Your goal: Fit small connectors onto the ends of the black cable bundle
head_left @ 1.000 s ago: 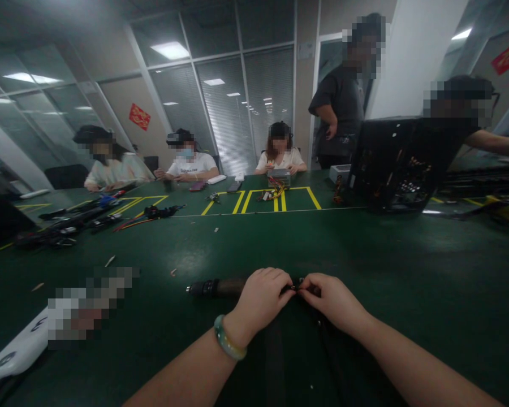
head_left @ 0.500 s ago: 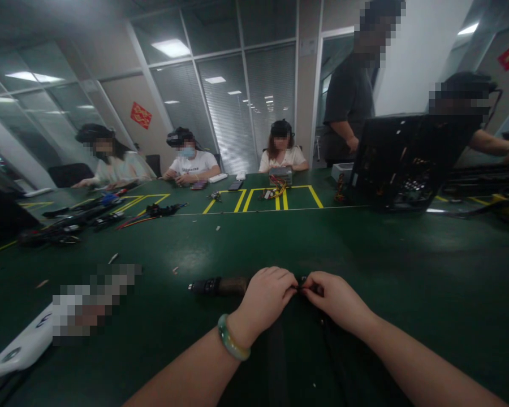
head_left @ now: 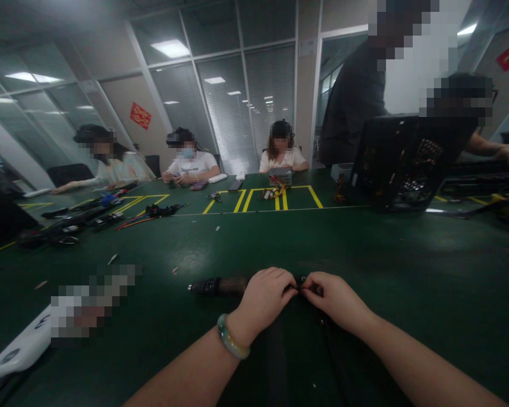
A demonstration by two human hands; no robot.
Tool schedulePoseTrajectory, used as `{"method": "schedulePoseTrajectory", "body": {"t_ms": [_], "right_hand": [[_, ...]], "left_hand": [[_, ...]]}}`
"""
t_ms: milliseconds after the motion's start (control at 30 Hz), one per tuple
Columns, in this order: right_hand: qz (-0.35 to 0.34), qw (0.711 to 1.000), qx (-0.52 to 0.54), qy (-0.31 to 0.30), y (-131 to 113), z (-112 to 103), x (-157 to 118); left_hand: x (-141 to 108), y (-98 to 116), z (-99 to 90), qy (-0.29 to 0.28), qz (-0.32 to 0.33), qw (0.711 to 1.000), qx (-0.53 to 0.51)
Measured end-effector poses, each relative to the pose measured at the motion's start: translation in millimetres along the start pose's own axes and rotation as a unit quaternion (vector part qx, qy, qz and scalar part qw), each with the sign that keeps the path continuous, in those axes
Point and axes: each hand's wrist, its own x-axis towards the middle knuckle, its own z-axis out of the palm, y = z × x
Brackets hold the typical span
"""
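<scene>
My left hand [head_left: 265, 302], with a green bracelet [head_left: 233, 337] at the wrist, is closed in a pinch at the centre front of the table. My right hand [head_left: 339, 302] pinches from the other side, its fingertips almost meeting the left ones. Whatever small piece is between them is too tiny and dark to name. Behind the left hand lies a dark cylindrical tool [head_left: 227, 286], its metal tip pointing left and its other end hidden by the hand. A black cable [head_left: 328, 339] runs toward me below the right hand.
The green table [head_left: 161, 345] carries a white device [head_left: 19, 345] at left. Black cabled parts [head_left: 74, 217] lie beyond it. A wired metal box [head_left: 280, 177] stands at the far edge, and a black computer case [head_left: 396, 164] at right. Several people are around the table.
My hands stay almost in place, with slight finger movement. The standing person at the right leans further right, and the person at far left has stretched an arm out leftward.
</scene>
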Motion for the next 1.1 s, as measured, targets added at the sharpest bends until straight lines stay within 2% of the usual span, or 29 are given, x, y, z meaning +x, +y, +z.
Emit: {"method": "schedulePoseTrajectory", "body": {"t_ms": [100,267,500,733,1100], "right_hand": [[0.003,1.0,-0.001,0.003,-0.6,0.2,0.2],[0.0,1.0,0.01,0.002,-0.7,-0.2,0.0],[0.007,1.0,0.013,-0.001,-0.6,-0.2,0.3],[0.008,1.0,0.014,-0.001,0.4,0.7,0.9],[-0.011,1.0,-0.015,0.014,2.4,3.2,2.1]], "left_hand": [[-0.4,2.0,-1.8,0.001,0.005,1.0,-0.002],[-1.5,3.7,-2.3,0.013,-0.025,1.0,0.001],[-1.6,0.8,0.6,0.008,-0.004,1.0,-0.002],[-1.9,1.2,0.4,0.012,-0.026,1.0,0.013],[-1.3,2.4,0.3,0.014,0.008,1.0,-0.002]]}}
